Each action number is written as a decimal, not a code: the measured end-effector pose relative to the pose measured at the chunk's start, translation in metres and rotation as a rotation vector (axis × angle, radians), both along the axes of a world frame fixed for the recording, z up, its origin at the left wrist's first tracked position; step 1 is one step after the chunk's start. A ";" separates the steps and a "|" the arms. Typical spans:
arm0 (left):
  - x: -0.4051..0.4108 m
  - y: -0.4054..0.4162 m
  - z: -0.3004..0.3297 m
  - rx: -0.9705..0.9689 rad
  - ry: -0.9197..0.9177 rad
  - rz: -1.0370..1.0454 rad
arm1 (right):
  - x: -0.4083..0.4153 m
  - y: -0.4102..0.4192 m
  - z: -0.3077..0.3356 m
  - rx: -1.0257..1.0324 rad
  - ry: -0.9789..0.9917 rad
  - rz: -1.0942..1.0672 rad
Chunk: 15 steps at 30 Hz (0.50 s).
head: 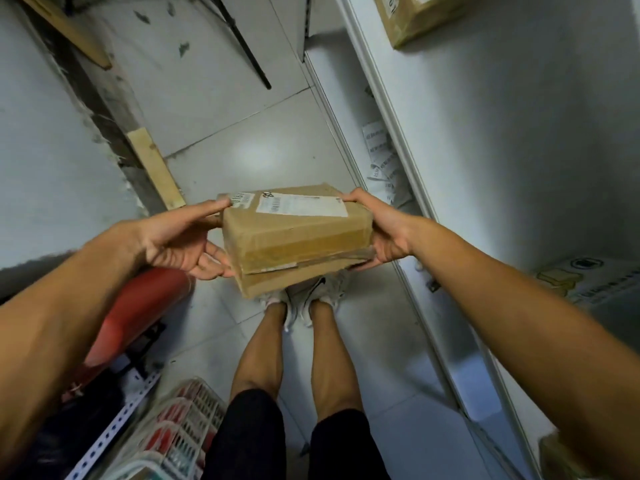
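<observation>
Far left, near: a red cylinder (138, 306) lies low against the wall. Beside it stands a white lattice basket (187, 420) holding red-and-white packs; what they are cannot be made out.

Left hand (180, 240): gripping the left end of the parcel (294, 237), with the forefinger laid along the top edge and the other fingers curled beneath.

The parcel is a brown cardboard box held in mid-air at the centre of the aisle, directly above the person's shoes (311, 292) and touching nothing but the two hands. It tilts slightly, near edge lower. Tape runs along the near face and the flaps are closed, so the contents are hidden. A white shipping label (304, 204) faces up on the top.

Right hand (384, 233): gripping the right end, thumb on the far top corner, fingers under the base.

Right: a white shelf unit (391, 109). Its low shelf holds a loose pile of white printed packets (384, 157). A printed carton (588, 278) sits on a nearer shelf, and a closed brown carton (415, 15) on a far upper one.

Assessment: the parcel is picked up, secure in both hands, label readable. Placement is outstanding; it rests on no shelf yet. The shelving on the right appears the likely destination, though which level cannot be told.
</observation>
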<state>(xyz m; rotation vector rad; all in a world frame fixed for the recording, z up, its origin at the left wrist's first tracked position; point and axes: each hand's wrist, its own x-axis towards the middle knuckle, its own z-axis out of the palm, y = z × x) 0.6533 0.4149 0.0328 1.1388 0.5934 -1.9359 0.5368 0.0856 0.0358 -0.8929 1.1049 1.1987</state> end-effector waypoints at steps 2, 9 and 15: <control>0.006 -0.032 0.023 0.026 -0.110 -0.123 | -0.013 -0.015 -0.001 0.002 0.009 -0.111; 0.011 -0.116 0.060 0.036 -0.365 -0.438 | -0.055 -0.047 0.001 -0.059 -0.056 -0.396; 0.018 -0.142 0.049 -0.061 -0.665 -0.264 | -0.075 -0.075 0.018 -0.153 -0.359 -0.631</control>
